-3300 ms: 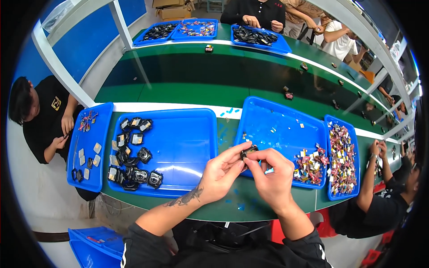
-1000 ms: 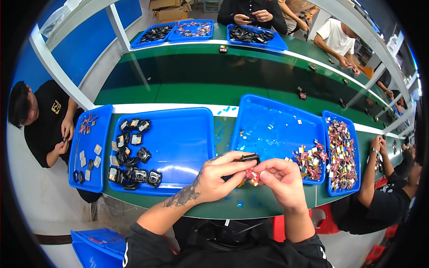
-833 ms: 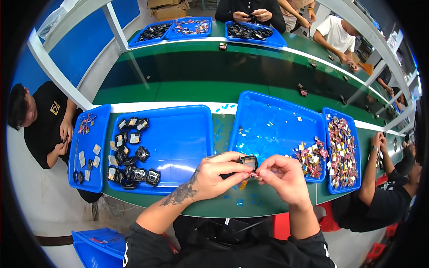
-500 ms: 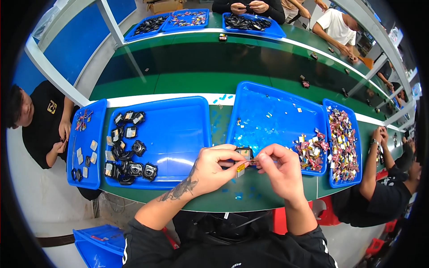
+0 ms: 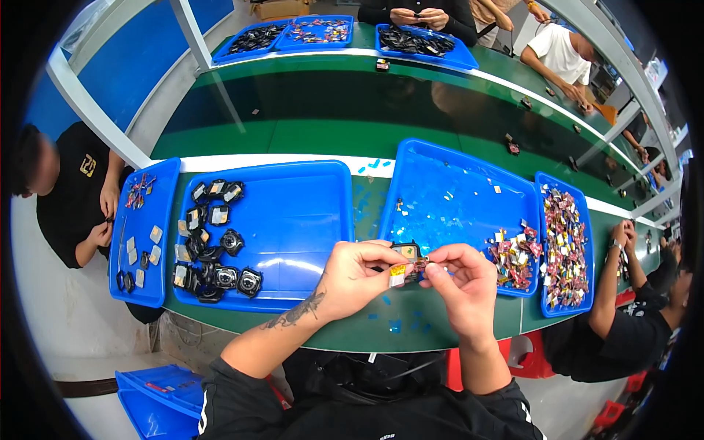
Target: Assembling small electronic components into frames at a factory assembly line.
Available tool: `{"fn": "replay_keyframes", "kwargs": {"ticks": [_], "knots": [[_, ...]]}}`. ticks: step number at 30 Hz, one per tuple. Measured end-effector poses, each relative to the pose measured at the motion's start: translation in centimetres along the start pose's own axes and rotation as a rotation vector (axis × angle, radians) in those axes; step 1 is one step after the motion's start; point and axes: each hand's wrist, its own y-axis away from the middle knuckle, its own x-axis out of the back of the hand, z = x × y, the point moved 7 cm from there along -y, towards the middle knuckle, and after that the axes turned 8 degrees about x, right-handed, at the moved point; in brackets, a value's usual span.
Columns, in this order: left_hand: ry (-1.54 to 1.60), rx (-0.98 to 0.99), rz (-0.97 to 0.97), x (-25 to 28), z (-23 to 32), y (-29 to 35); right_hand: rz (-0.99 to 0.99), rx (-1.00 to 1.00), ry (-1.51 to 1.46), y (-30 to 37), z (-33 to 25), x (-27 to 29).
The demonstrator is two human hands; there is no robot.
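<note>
Left hand (image 5: 359,282) grips a black case (image 5: 405,250) below and right of frame centre, while the right hand (image 5: 463,290) pinches a small reddish component (image 5: 421,265) at its edge, apparently to steady the case with its face visible.

And there it is: we've turned the black case (image 5: 405,251), dark edge-on a second ago, so its pale face shows! A white-and-yellow piece (image 5: 397,274) has appeared at the case's near side, by our left hand (image 5: 359,282). Well beyond the case, a co-worker's hands (image 5: 434,18) have drawn together!
</note>
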Motion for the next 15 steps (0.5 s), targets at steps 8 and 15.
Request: {"fn": "replay_keyframes", "kwargs": {"ticks": [8,15], "knots": [[0.002,0.052,-0.055,0.1,-0.3,0.1,0.005,-0.030,-0.045,-0.2,0.4,0.0],[0.084,-0.054,-0.007,-0.5,0.4,0.2,0.081,0.222,0.402,-0.4,-0.8,-0.2]]}}
